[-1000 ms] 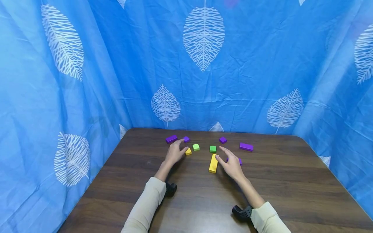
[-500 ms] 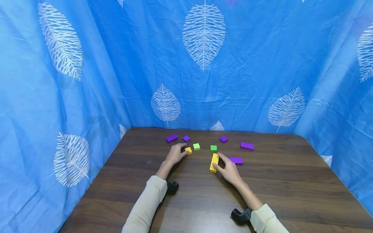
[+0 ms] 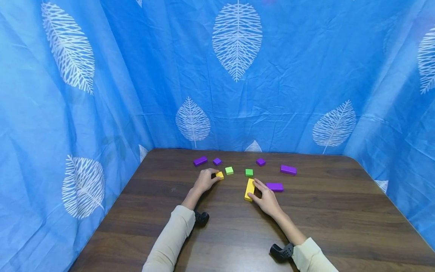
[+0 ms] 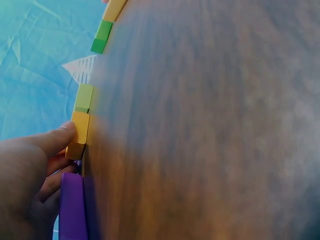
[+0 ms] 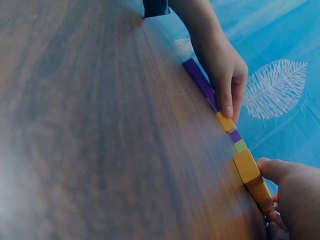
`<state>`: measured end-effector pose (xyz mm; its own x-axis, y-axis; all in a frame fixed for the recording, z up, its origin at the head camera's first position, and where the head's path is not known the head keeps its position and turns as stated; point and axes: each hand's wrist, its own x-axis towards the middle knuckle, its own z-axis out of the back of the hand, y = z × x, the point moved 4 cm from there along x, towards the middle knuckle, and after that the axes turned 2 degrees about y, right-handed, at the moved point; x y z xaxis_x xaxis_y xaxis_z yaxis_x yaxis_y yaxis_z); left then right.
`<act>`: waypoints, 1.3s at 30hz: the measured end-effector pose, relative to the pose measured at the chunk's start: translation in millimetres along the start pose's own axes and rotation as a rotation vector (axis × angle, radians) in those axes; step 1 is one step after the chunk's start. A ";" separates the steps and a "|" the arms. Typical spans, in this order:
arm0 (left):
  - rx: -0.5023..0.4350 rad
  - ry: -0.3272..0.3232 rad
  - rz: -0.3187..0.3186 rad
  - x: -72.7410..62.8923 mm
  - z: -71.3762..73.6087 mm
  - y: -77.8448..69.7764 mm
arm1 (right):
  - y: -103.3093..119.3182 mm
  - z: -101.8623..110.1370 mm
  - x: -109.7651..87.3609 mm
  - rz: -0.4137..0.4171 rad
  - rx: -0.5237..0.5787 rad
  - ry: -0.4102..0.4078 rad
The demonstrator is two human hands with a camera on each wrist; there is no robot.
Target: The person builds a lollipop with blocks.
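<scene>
My left hand [image 3: 204,180] pinches a small yellow block [image 3: 220,175] on the wooden table. In the left wrist view the thumb lies against the near face of this yellow block [image 4: 80,127], with the other fingers behind it. Right of the middle, my right hand [image 3: 267,199] grips a long yellow block [image 3: 249,189] between thumb and fingers, the thumb near its closer end. The right wrist view has the long yellow block [image 5: 246,166] with the thumb on one side; the fingers are partly hidden beneath. Beyond it, my left hand [image 5: 227,67] appears with the small block.
Just beyond the hands sit a light green block [image 3: 229,170] and a darker green block [image 3: 249,172]. Purple blocks lie around: a long one [image 3: 200,161], small ones [image 3: 217,161] [image 3: 260,161], and two long ones at right [image 3: 288,170] [image 3: 274,187]. A blue leaf-print curtain [image 3: 272,75] surrounds the table.
The right hand has come down from above the long yellow block and now grips it. The left hand has lowered slightly and its fingers have closed on the small yellow block.
</scene>
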<state>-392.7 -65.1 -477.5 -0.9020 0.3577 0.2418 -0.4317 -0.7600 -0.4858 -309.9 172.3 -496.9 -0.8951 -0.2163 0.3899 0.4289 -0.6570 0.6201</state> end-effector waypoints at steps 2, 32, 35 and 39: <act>-0.003 -0.004 -0.002 -0.3 0.3 -1.4 | -0.3 -0.2 -0.6 0.001 -0.007 0.007; -0.097 -0.016 -0.167 -30.7 -10.6 -51.3 | 43.9 -15.4 -46.3 0.182 -0.025 0.037; -0.104 0.038 -0.199 -30.4 -13.6 -54.6 | 49.4 -16.9 -52.6 0.202 -0.012 0.055; -0.078 0.077 -0.231 -30.9 -17.8 -55.1 | 58.8 -20.5 -60.2 0.258 -0.011 0.064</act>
<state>-341.2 -24.6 -473.2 -0.7764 0.5592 0.2907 -0.6229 -0.6107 -0.4889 -233.3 131.8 -498.0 -0.7622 -0.4225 0.4905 0.6430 -0.5821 0.4978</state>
